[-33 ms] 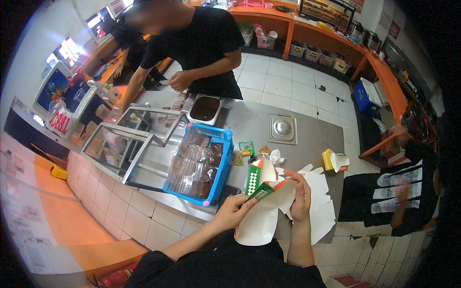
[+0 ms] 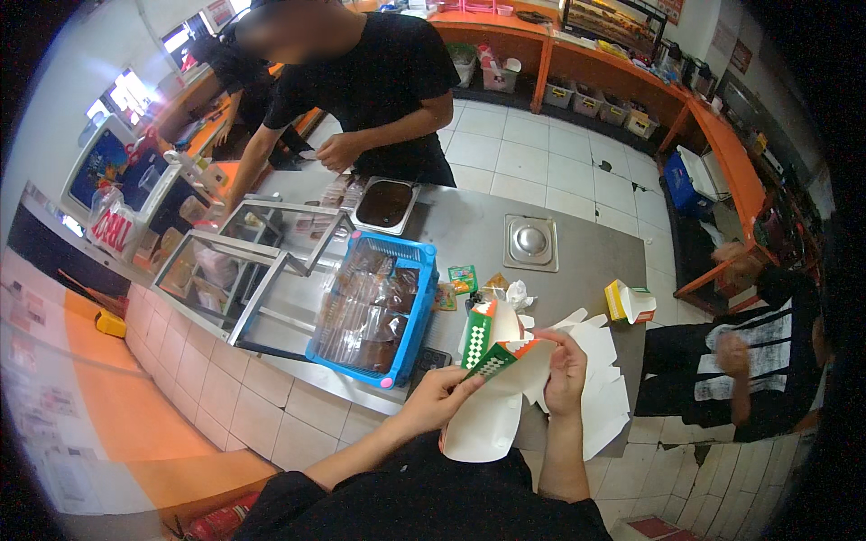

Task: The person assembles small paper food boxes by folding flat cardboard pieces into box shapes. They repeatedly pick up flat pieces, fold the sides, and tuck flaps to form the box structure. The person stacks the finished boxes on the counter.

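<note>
- At the near edge of the metal table (image 2: pixel 469 230), left hand (image 2: pixel 437 397): thumb and fingers clamped on the green patterned flap of a part-folded box (image 2: pixel 483 428), located close before the person's body, white inside showing.
- Right hand (image 2: pixel 566 368): fingers bent, index fingertip at the box's upper edge; whether it grips cannot be told.
- Beside the right hand: overlapping flat white cartons (image 2: pixel 600 388).
- Beyond the box: crumpled paper (image 2: pixel 518 295), green packet (image 2: pixel 463 279).
- Left of these: blue basket (image 2: pixel 421 311) containing clear-wrapped brown packs (image 2: pixel 368 311).
- Right side of table: yellow box (image 2: pixel 629 302).
- Far side: pan of brown contents (image 2: pixel 379 229); co-worker in black (image 2: pixel 361 90), standing.
</note>
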Motion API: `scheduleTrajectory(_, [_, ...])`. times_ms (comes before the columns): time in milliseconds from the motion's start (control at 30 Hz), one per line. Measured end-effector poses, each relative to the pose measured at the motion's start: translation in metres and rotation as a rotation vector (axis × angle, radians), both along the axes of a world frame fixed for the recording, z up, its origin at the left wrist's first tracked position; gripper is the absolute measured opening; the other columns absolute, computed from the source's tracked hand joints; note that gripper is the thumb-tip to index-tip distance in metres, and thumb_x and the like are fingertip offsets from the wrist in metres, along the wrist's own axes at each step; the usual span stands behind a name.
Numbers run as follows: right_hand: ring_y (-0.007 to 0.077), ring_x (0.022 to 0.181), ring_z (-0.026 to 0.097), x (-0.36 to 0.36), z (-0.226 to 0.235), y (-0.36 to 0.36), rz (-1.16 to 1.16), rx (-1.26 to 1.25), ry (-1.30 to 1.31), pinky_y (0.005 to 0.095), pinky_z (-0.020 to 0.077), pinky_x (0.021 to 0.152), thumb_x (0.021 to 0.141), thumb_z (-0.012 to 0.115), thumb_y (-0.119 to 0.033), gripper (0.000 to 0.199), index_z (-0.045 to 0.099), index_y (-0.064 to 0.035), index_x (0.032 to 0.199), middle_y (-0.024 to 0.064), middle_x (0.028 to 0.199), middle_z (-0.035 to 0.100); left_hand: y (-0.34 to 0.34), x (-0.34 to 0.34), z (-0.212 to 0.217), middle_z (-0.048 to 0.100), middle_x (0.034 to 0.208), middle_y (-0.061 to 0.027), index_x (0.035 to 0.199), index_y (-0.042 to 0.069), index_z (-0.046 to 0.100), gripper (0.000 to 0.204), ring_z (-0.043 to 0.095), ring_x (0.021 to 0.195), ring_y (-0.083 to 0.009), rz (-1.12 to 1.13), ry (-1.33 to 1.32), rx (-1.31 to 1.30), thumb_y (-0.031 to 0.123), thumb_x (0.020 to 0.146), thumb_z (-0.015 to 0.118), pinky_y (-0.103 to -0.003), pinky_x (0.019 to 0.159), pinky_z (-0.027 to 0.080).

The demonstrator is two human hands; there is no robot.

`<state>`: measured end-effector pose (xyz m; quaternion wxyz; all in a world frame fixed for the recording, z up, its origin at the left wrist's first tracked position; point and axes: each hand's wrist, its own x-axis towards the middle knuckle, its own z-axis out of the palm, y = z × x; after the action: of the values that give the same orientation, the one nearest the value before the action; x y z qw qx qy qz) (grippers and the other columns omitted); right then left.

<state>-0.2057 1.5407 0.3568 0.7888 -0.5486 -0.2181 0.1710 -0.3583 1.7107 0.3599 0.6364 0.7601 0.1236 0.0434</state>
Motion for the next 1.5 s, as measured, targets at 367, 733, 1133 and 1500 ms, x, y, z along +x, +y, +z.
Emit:
scheduleTrajectory(367, [0.0066,0.056,0.049,-0.001,-0.001,-0.002,-0.251,-0.219,-0.274,0.0276,0.0366,0.051,0.101,0.061,-0.027,0.042,0.065,0.0026,0.071,-0.001,0.062,0.06,0.007,0.008,-0.018,0.049,0.068,-0.0105,0.081,-0.004,0.052,0.042,0.044,0.064,-0.0174,-0.176,-0.101,0.081,0.03,0.105,0.057,-0.037,0.06,0.038])
scheduleTrajectory(733, [0.0083,0.049,0.045,-0.008,-0.011,-0.004,-0.16,-0.037,-0.192,0.0291,0.0325,0.046,0.102,0.061,-0.035,0.054,0.06,0.0026,0.063,-0.0022,0.053,0.054,0.014,0.003,-0.031,0.056,0.078,-0.0125,0.091,-0.004,0.059,0.03,0.053,0.075,-0.0223,-0.208,-0.144,0.082,0.022,0.104,0.057,-0.038,0.071,0.043])
scheduleTrajectory(1133, [0.0077,0.06,0.051,-0.02,-0.031,0.005,-0.281,-0.028,-0.274,0.0274,0.04,0.053,0.107,0.051,-0.035,0.049,0.061,0.0017,0.076,0.0028,0.064,0.059,0.013,0.0,-0.038,0.06,0.083,-0.011,0.097,-0.003,0.062,0.025,0.054,0.078,-0.0197,-0.166,-0.054,0.137,0.021,0.103,0.058,-0.036,0.071,0.045])
scheduleTrajectory(1500, [0.0112,0.078,0.057,-0.02,-0.037,0.013,-0.452,-0.235,-0.045,0.0274,0.0469,0.069,0.109,0.046,-0.024,0.04,0.063,0.0034,0.084,0.0076,0.086,0.066,0.001,-0.006,-0.033,0.066,0.091,-0.0102,0.149,0.001,0.038,0.058,0.053,0.074,-0.0142,-0.182,-0.021,0.139,0.021,0.101,0.064,-0.031,0.067,0.044])
